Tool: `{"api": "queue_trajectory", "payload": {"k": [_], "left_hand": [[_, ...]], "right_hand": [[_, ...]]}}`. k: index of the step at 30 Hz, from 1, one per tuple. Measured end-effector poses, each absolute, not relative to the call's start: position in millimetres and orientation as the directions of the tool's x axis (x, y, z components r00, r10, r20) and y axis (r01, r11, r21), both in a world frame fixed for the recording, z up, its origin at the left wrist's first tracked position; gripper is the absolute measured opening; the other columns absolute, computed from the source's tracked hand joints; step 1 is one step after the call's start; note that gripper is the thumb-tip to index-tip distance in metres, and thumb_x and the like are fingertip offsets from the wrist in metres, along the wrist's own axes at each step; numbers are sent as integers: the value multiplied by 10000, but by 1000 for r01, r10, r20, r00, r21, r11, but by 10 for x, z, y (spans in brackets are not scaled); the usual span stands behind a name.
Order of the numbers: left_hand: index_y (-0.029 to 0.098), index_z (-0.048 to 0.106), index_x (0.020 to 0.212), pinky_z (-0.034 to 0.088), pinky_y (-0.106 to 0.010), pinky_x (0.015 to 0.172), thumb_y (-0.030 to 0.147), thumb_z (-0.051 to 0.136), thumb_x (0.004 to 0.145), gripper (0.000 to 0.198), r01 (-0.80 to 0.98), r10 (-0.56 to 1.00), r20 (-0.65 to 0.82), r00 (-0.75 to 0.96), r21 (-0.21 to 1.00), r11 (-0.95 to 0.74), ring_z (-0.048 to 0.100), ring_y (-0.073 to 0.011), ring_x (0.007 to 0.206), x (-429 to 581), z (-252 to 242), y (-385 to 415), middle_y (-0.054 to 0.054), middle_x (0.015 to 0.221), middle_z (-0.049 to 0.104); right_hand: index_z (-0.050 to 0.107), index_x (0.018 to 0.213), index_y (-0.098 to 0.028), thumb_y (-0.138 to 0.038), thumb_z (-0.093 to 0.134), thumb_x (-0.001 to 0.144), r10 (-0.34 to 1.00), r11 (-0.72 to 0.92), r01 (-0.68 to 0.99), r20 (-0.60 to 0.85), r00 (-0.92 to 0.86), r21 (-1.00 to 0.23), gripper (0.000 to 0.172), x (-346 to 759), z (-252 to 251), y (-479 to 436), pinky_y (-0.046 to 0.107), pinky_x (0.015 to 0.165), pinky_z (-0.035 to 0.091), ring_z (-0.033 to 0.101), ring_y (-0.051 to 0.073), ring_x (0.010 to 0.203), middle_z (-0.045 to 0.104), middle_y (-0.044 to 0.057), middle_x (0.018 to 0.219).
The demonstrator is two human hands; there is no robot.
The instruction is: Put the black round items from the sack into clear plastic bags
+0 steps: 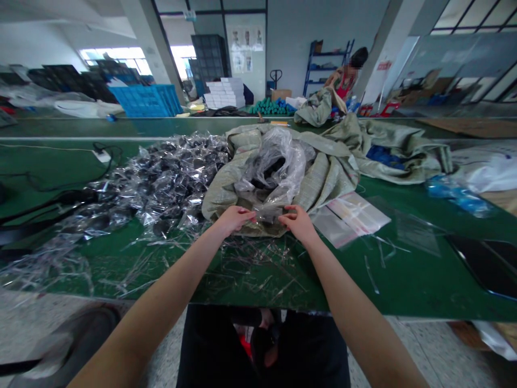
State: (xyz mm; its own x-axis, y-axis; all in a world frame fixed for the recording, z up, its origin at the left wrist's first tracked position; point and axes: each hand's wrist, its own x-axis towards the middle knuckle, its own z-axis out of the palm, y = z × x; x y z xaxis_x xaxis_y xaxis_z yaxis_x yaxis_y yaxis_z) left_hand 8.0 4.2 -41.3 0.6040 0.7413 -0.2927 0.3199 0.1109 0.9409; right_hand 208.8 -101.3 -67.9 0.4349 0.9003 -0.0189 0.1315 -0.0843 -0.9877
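Here we go: the left hand (232, 220) and right hand (298, 223) both pinch one clear plastic bag (266, 213), with one woven sack (323, 172) just ahead and a heap of wrapped pieces (173, 183) left.

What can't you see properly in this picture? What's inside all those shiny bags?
In the head view:
- Clear bag between the left hand and right hand: fingers cover part of it, and what's inside is unclear.
- Big plastic bag: crumpled film hides what's inside.
- Shiny pile: glare and small size hide what each bag holds.
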Motion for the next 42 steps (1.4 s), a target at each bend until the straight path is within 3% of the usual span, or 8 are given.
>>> {"api": "queue_trajectory", "payload": {"k": [5, 12, 20, 26, 29, 32, 36, 42], "left_hand": [[122, 680, 756, 92, -229, 395, 475, 744, 641, 377, 361, 759, -272, 592, 931, 52, 201, -33, 367, 62, -437, 6, 80, 416, 374], [117, 714, 804, 150, -219, 388, 369, 748, 636, 305, 426, 796, -261, 546, 905, 4, 282, -31, 385, 42, -446, -18, -6, 627, 659], [124, 715, 749, 376, -210, 492, 256, 728, 676, 150, 442, 831, -173, 529, 892, -95, 539, -104, 522, 139, -706, 99, -33, 664, 695], [138, 702, 969, 360, -208, 484, 282, 722, 691, 314, 446, 814, -103, 572, 872, -202, 535, -109, 511, 258, -793, 161, 3, 624, 649], [133, 723, 913, 320, -213, 483, 337, 699, 703, 294, 450, 774, -83, 628, 850, -274, 469, -95, 482, 254, -737, 154, 28, 568, 594], [131, 704, 745, 342, -221, 531, 363, 687, 697, 238, 415, 743, -27, 668, 843, -343, 480, -104, 537, 227, -653, 142, 25, 583, 587], [144, 669, 741, 380, -215, 584, 372, 673, 716, 229, 303, 698, 67, 713, 868, -394, 522, -113, 635, 153, -477, 82, 9, 698, 626], [172, 559, 837, 174, -194, 398, 511, 677, 722, 377, 227, 686, -88, 722, 967, -115, 256, -37, 391, 25, -247, -70, 89, 539, 424]], "right_hand": [[498, 1037, -199, -217, 687, 673, 909, -75, 124, -16, 416, -989, 411, 2103, -688, -1022, 200, 447, 407, 572, 94, 526, 663, -40, 701], [523, 1067, -185, -169, 698, 644, 927, -75, 219, 13, 374, -973, 458, 2116, -714, -1029, 256, 623, 489, 641, 121, 629, 678, -37, 706], [538, 1149, -161, -142, 703, 641, 932, -91, 338, 40, 361, -937, 535, 2109, -826, -970, 282, 671, 501, 658, 145, 662, 702, -14, 722], [695, 942, -191, -151, 685, 669, 942, -54, 513, 127, 312, -857, 276, 2109, -870, -909, 268, 649, 492, 647, 148, 650, 712, -3, 718], [720, 868, -183, -183, 669, 698, 954, -38, 526, 125, 271, -850, 178, 2121, -844, -916, 266, 645, 486, 648, 158, 668, 717, 9, 727], [710, 792, -172, -252, 671, 716, 954, -25, 505, 131, 271, -863, 117, 2128, -818, -944, 262, 617, 475, 631, 155, 634, 698, 10, 693], [658, 779, -177, -356, 681, 726, 968, 26, 363, 114, 224, -932, 189, 2115, -741, -1006, 235, 538, 435, 566, 122, 535, 640, -23, 614], [551, 795, -211, -476, 662, 742, 990, -3, 93, 10, 139, -996, 293, 2008, -522, -1104, 200, 370, 226, 348, 68, 353, 532, -83, 486]]}}
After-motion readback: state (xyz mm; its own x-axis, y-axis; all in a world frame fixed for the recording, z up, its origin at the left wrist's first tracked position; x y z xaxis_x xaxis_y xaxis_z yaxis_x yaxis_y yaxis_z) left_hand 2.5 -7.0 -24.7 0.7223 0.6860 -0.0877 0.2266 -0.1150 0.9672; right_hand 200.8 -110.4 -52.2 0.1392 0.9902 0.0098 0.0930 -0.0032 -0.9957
